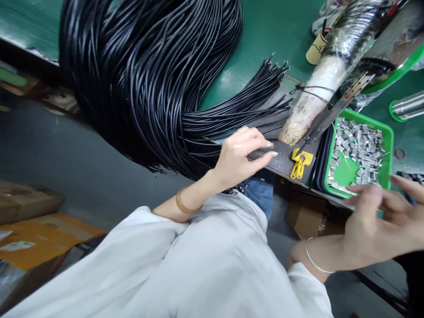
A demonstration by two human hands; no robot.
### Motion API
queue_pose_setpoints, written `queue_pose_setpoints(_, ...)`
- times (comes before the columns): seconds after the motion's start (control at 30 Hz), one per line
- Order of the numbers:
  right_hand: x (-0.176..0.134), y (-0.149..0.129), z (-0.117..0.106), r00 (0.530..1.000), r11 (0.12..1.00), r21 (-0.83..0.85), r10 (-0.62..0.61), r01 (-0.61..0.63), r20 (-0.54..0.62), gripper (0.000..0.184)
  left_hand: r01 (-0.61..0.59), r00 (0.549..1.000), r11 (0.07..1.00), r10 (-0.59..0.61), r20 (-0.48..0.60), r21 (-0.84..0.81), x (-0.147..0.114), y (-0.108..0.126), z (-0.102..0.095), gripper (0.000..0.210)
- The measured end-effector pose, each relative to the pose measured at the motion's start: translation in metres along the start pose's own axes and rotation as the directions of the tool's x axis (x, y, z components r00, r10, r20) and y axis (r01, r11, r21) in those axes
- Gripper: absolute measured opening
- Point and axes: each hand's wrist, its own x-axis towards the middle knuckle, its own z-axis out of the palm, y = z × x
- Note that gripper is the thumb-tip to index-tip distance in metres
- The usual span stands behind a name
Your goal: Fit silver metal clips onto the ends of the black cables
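Observation:
My left hand point(240, 150) hovers at the table's near edge, beside the loose ends of a large bundle of black cables point(142, 66). Thumb and fingers are apart, and I see nothing held between them. Slightly blurred, my right hand point(380, 216) is in front of a green tray point(391, 145) of small metal connector shells point(359, 139). Its fingers are spread and it looks bare of any object. A small yellow tool point(301, 162) lies at the table edge between the two hands.
A whitish, plastic-wrapped tube point(311, 101) slants down over the table, beside a thin metal bar point(344, 104). Behind it stands a cream cup point(316, 51). A steel cylinder point(409, 106) and a red ring point(399, 153) lie right. Cardboard boxes point(26, 203) are on the floor.

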Motion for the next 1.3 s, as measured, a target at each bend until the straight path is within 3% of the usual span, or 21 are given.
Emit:
queue_pose_setpoints(0.1,0.017,0.02,0.013,0.991,0.969,-0.233,-0.057,0.085,0.125,0.012,-0.057,0.997,0.946,0.039,0.063,0.318,0.007,-0.016,-0.006,0.023)
queue_pose_setpoints(0.17,0.03,0.035,0.02,0.98,0.949,-0.293,-0.059,0.114,0.189,0.011,-0.063,0.994,0.924,0.026,0.103,0.378,0.012,-0.026,-0.007,0.022)
queue_pose_setpoints(0.27,0.046,0.051,0.026,0.941,0.968,-0.214,-0.057,0.134,0.333,0.009,0.02,0.999,0.931,-0.029,0.02,0.365,0.02,-0.035,-0.004,0.02)
queue_pose_setpoints(0.37,0.057,0.058,0.027,0.884,0.974,-0.163,-0.066,0.158,0.462,0.012,0.128,0.986,0.966,-0.1,-0.131,0.226,0.027,-0.04,-0.001,0.017)
queue_pose_setpoints(0.47,0.062,0.061,0.024,0.857,0.953,-0.192,-0.111,0.236,0.504,0.012,0.205,0.942,0.979,-0.201,-0.268,-0.014,0.029,-0.042,0.0,0.017)
queue_pose_setpoints(0.6,0.066,0.065,0.018,0.835,0.921,-0.276,-0.086,0.274,0.543,0.012,0.195,0.898,0.947,-0.278,-0.342,-0.256,0.026,-0.039,0.001,0.019)
queue_pose_setpoints(0.7,0.072,0.068,0.015,0.806,0.903,-0.324,-0.04,0.283,0.591,0.014,0.175,0.874,0.901,-0.328,-0.359,-0.397,0.024,-0.023,-0.006,0.02)
queue_pose_setpoints(0.77,0.077,0.069,0.013,0.776,0.899,-0.341,0.004,0.273,0.631,0.014,0.217,0.902,0.85,-0.362,-0.234,-0.481,0.023,-0.007,-0.016,0.021)
queue_pose_setpoints(0.83,0.081,0.069,0.011,0.748,0.897,-0.356,0.045,0.262,0.662,0.013,0.266,0.959,0.767,-0.271,0.08,-0.584,0.023,0.01,-0.027,0.019)
queue_pose_setpoints(0.87,0.083,0.069,0.01,0.739,0.89,-0.371,0.06,0.265,0.671,0.013,0.306,0.948,0.725,-0.171,0.27,-0.617,0.023,0.017,-0.031,0.016)
queue_pose_setpoints(0.9,0.084,0.068,0.01,0.734,0.879,-0.391,0.073,0.272,0.675,0.013,0.355,0.886,0.696,-0.038,0.462,-0.624,0.023,0.023,-0.032,0.013)
queue_pose_setpoints(0.93,0.085,0.067,0.01,0.733,0.87,-0.408,0.084,0.277,0.676,0.014,0.418,0.783,0.667,0.08,0.617,-0.617,0.022,0.026,-0.031,0.011)
queue_pose_setpoints(0.97,0.084,0.067,0.009,0.736,0.867,-0.417,0.091,0.273,0.671,0.014,0.484,0.672,0.634,0.171,0.72,-0.603,0.02,0.029,-0.028,0.011)
queue_pose_setpoints(1.0,0.083,0.066,0.01,0.742,0.874,-0.414,0.098,0.254,0.664,0.014,0.546,0.59,0.6,0.22,0.777,-0.584,0.018,0.029,-0.022,0.011)
queue_pose_setpoints(1.03,0.081,0.067,0.01,0.751,0.888,-0.403,0.109,0.222,0.652,0.015,0.609,0.551,0.565,0.205,0.809,-0.557,0.015,0.028,-0.014,0.011)
queue_pose_setpoints(1.1,0.075,0.068,0.011,0.782,0.919,-0.373,0.137,0.129,0.608,0.015,0.689,0.633,0.436,0.028,0.774,-0.579,0.008,0.025,0.002,0.011)
queue_pose_setpoints(1.17,0.067,0.069,0.012,0.823,0.937,-0.345,0.157,0.049,0.545,0.014,0.695,0.709,0.319,-0.153,0.689,-0.644,0.003,0.021,0.015,0.015)
queue_pose_setpoints(1.3,0.047,0.054,0.015,0.938,0.964,-0.263,0.05,0.045,0.342,0.007,0.682,0.73,0.27,-0.314,0.607,-0.68,-0.002,0.019,0.021,0.016)
